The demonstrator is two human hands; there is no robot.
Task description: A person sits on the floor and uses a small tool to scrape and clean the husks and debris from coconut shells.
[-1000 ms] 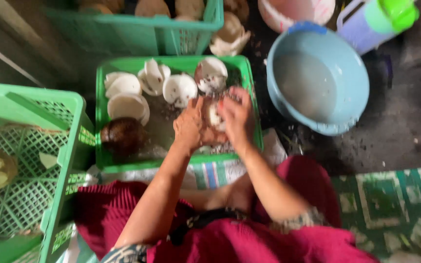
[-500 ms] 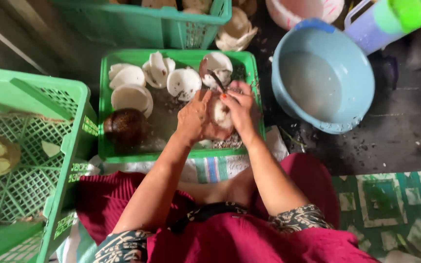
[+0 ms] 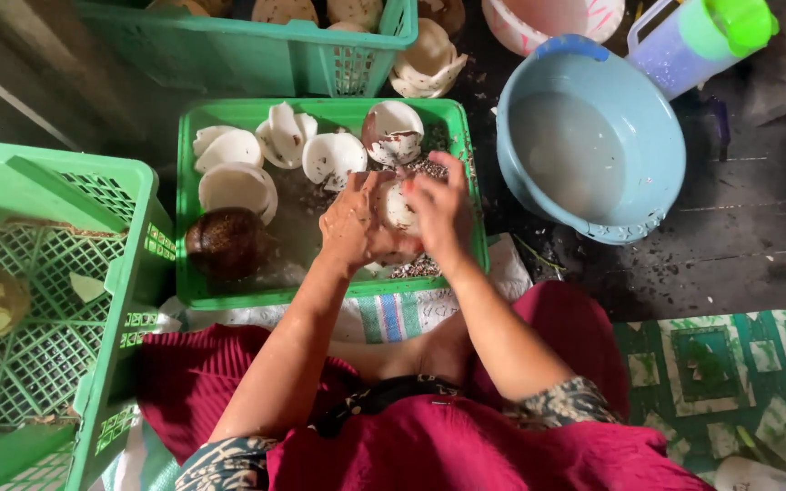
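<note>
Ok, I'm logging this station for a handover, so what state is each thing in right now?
Left hand: gripping the coconut piece.
Right hand: on the coconut piece, blurred.
Coconut piece: held between both hands above the tray.
Green tray: holds white coconut pieces and one brown shell.
Blue basin: partly filled with cloudy water.
Jug: green lid on.

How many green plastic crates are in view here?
3. One crate lies under the hands, holding white coconut pieces; a second crate sits behind it at the top edge; a third crate, taller, stands at the left. Others may lie beyond the picture's edges.
</note>
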